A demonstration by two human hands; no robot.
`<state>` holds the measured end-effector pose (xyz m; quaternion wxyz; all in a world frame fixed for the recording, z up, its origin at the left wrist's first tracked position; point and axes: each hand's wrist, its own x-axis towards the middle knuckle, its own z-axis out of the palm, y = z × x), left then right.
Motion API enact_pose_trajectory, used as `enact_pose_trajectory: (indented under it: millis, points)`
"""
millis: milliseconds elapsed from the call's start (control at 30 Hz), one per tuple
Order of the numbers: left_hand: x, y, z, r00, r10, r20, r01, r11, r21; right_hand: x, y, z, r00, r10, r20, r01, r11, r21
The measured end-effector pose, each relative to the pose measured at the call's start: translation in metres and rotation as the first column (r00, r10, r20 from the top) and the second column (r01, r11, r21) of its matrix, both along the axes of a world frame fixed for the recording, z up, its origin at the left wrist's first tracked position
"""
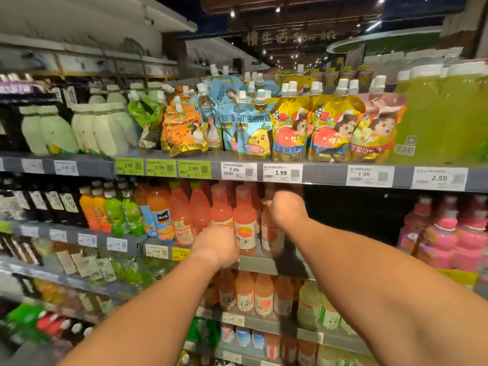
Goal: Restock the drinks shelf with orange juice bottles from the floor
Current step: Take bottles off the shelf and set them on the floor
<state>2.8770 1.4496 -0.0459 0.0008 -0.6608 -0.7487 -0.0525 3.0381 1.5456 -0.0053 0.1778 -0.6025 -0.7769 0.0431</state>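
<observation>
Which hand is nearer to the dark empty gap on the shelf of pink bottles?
The right. The right hand grips a pink bottle at the left edge of the empty gap. The left hand is lower and further left, at another bottle.

Occluded, cropped and blurred regions, head view

The left hand [215,245] covered the lower part of a pink-orange bottle [221,207]; finger positions were not visible. The right hand [287,208] concealed the upper part of another bottle [272,237], so grip contact could not be confirmed. Both forearms were cut off by the bottom edge. Price tags [239,170] carried fine print too small to read. Left-side dark bottles [39,204] were blurred.
</observation>
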Motion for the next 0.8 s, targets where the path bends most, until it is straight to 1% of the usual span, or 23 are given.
enact_pose_trajectory:
  millis: [100, 200, 267, 367, 400, 500, 633, 733, 800]
  points:
    - [0.002, 0.002, 0.003, 0.999, 0.044, -0.006, -0.044, 0.999, 0.011, -0.003, 0.005, -0.002, 1.0, 0.015, -0.01, -0.015, 1.0, -0.012]
    - [0.001, 0.006, 0.006, 0.998, 0.066, 0.018, -0.067, 0.997, 0.04, 0.0, -0.001, -0.002, 0.998, 0.005, -0.067, -0.004, 1.0, 0.007]
    - [0.001, 0.006, 0.007, 0.998, 0.062, 0.016, -0.063, 0.997, 0.044, 0.009, -0.011, -0.002, 0.993, -0.025, -0.113, 0.031, 0.998, 0.058]
    - [0.002, -0.004, 0.005, 0.999, 0.05, 0.015, -0.051, 0.998, 0.039, 0.031, -0.038, -0.013, 0.997, -0.038, -0.071, 0.051, 0.98, 0.19]
    - [0.001, -0.01, 0.004, 0.999, 0.038, 0.001, -0.038, 0.999, 0.031, 0.039, -0.049, -0.018, 0.996, -0.05, -0.074, 0.064, 0.979, 0.192]
    - [-0.004, -0.038, -0.003, 0.999, 0.018, -0.037, -0.018, 1.0, 0.008, 0.059, -0.096, -0.042, 0.994, -0.091, -0.064, 0.099, 0.986, 0.134]
    - [-0.008, -0.093, -0.027, 0.999, -0.039, 0.02, 0.039, 0.999, -0.032, 0.068, -0.173, -0.08, 0.986, -0.166, 0.003, 0.166, 0.986, 0.027]
    - [-0.009, -0.143, -0.057, 0.994, -0.093, 0.061, 0.099, 0.99, -0.101, 0.059, -0.231, -0.108, 0.976, -0.219, 0.009, 0.219, 0.974, -0.066]
    - [-0.009, -0.177, -0.081, 0.992, -0.108, 0.064, 0.117, 0.98, -0.16, 0.051, -0.273, -0.129, 0.974, -0.225, 0.037, 0.228, 0.967, -0.118]
